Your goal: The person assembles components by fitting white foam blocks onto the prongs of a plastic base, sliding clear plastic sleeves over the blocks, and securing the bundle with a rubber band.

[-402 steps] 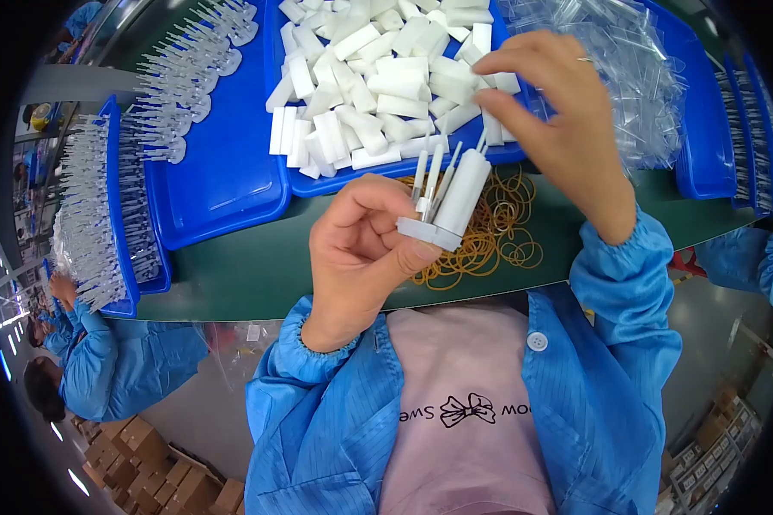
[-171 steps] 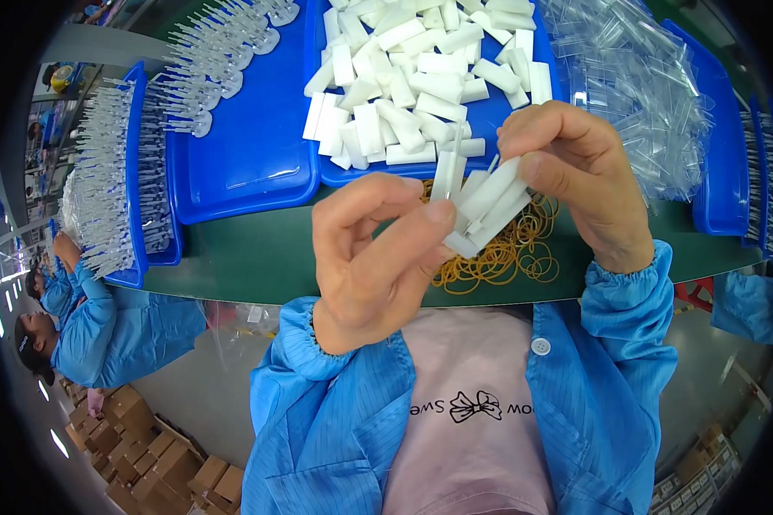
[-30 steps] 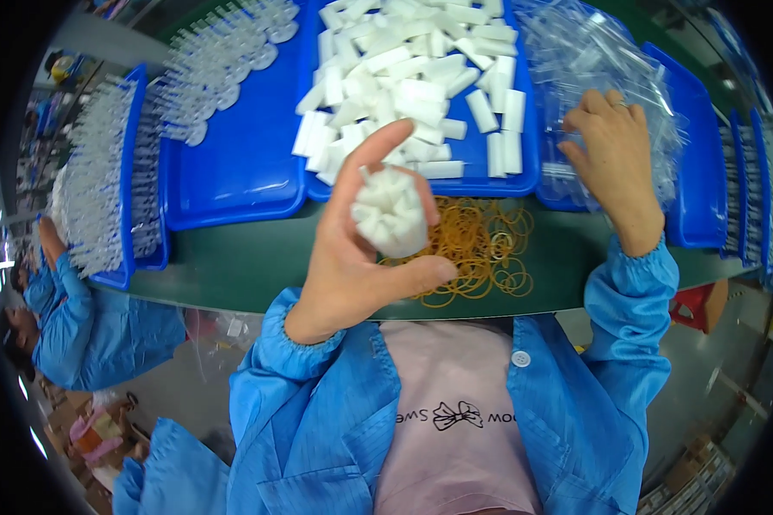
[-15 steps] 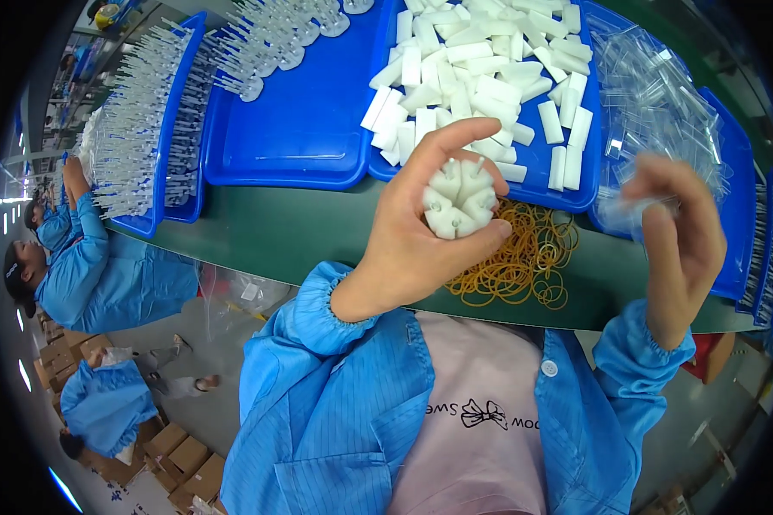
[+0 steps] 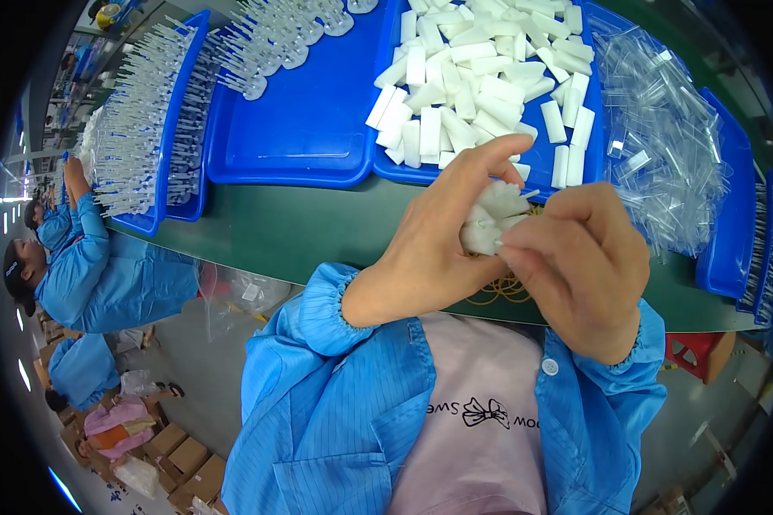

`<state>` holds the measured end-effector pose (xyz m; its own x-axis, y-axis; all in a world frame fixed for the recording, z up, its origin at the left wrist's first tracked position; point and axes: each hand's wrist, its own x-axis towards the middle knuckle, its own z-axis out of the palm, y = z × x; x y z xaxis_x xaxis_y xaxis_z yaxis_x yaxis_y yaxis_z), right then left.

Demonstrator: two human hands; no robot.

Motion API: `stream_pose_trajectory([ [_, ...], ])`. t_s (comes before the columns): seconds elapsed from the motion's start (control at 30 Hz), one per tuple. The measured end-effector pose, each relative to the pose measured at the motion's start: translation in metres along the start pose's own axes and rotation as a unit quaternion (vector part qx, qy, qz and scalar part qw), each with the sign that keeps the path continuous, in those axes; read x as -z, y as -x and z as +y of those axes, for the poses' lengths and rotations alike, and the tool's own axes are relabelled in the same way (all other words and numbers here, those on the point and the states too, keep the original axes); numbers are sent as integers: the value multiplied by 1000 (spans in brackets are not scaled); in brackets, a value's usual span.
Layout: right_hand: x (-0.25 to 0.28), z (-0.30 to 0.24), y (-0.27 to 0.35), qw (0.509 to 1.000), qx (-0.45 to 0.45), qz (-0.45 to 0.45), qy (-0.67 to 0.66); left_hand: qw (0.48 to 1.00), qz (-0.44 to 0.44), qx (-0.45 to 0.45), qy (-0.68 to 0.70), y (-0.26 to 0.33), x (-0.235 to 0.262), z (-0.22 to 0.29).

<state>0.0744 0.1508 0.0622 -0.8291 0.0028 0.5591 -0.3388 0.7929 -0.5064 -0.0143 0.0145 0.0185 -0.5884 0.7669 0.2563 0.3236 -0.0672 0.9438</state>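
Note:
My left hand (image 5: pixel 434 236) cups a round bundle of white foam pieces (image 5: pixel 487 219), with thin pale pins sticking out of it. The thumb and index finger curve about the bundle's left side. My right hand (image 5: pixel 584 275) has its thumb and fingers pinched together against the bundle's right side. What sits between those fingertips is too small and hidden to name. Below the bundle, partly covered by both hands, lies a heap of yellow-brown rubber bands (image 5: pixel 498 292) on the green table (image 5: pixel 309 227).
Beyond my hands, a blue tray holds loose white foam pieces (image 5: pixel 481 94). Clear plastic pieces (image 5: pixel 661 146) fill the tray at right. Left of centre, a blue tray (image 5: pixel 292 146) carries white stemmed parts (image 5: pixel 270 47); upright stems (image 5: pixel 137 120) crowd another. Co-workers (image 5: pixel 86 266) are at far left.
My right hand has come left from the clear plastic pieces to the foam bundle and closed its fingers there. My left hand has shifted slightly right and down, turning the bundle.

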Motion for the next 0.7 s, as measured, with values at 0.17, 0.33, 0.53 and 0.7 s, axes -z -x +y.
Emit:
stream_pose_trajectory([
  [0.17,8,13,-6,988,-105,33,-111,996,74,-7,-54,10,8,-5],
  [0.33,3,23,-7,977,-132,40,-162,972,104,-179,-111,7,12,-19],
  [0.53,-6,20,-10,965,-169,49,-196,960,119,-165,-190,9,15,-1],
  [0.7,-5,18,7,960,-203,73,-181,969,190,-138,-75,11,-2,-4],
])
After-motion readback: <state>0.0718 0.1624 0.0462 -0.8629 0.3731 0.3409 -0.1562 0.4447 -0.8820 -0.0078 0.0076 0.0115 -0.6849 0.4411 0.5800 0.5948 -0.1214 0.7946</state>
